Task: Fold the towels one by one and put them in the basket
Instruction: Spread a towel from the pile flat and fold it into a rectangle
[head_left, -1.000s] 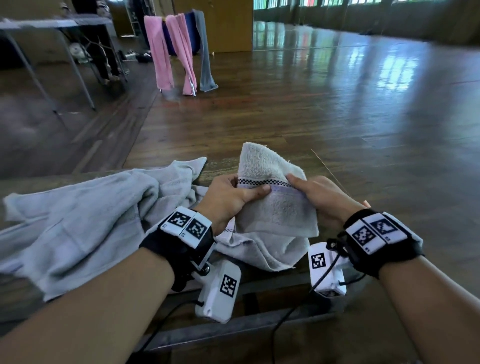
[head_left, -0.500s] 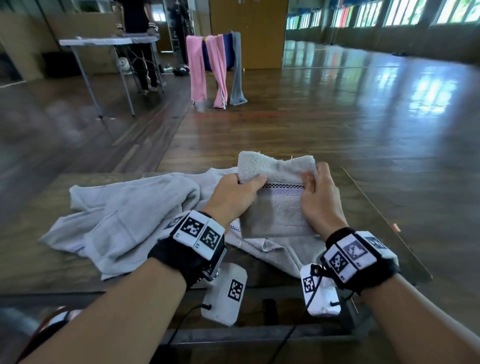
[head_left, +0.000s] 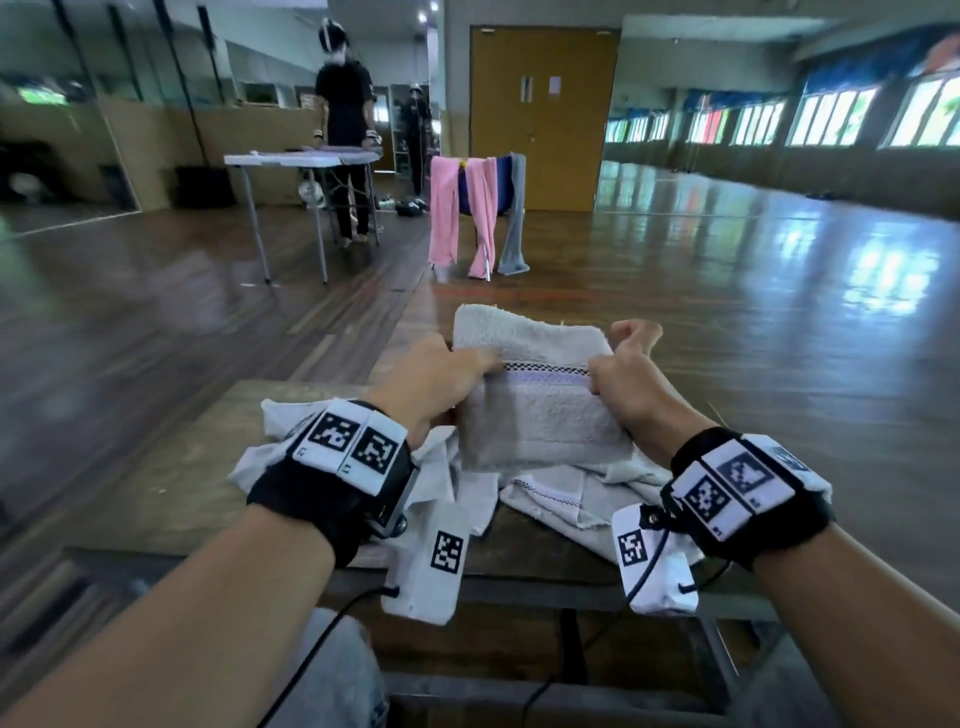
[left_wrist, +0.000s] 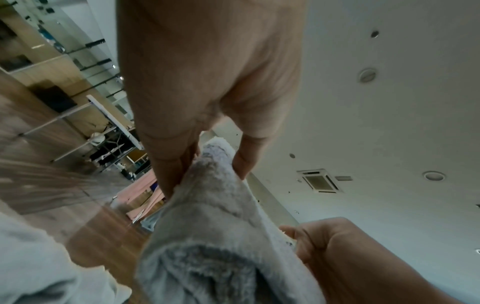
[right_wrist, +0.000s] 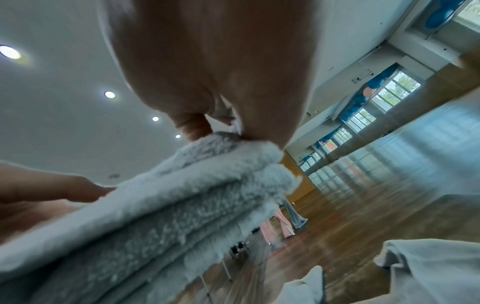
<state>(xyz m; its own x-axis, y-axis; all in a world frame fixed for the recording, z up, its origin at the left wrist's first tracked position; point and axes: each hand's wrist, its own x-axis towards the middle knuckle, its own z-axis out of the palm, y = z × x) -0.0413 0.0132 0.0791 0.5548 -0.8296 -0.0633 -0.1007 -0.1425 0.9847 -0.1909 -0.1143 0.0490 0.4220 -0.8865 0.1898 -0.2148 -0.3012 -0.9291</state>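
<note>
A second person (head_left: 345, 130) stands far behind the wooden table (head_left: 171, 483), to its left, at a white folding table (head_left: 304, 158). On the wooden table lies a heap of loose grey towels (head_left: 452, 488), spread from under the left wrist across to the right wrist.

The left hand (head_left: 431, 382) is raised above that heap and grips the left end of the folded towel (head_left: 540, 415); its thumb lies across the near face by the checkered band and its fingers curl behind, which the left wrist view confirms as a pinch of thumb against fingers (left_wrist: 168, 164) on the thick folded edge (left_wrist: 221, 205). The folded towel hangs between both hands, held up above the table's far part, its upper fold rounded and its layers stacked, as the right wrist view shows (right_wrist: 161, 205).

The right hand (head_left: 623, 379) holds the right end of the same towel, thumb in front and fingers closed tightly behind the top corner.

Beyond the table, straight ahead, a drying rack (head_left: 480, 208) carries pink, blue and grey cloths before a yellow double door (head_left: 540, 114).

No basket shows in any view, so its contents cannot be told.
</note>
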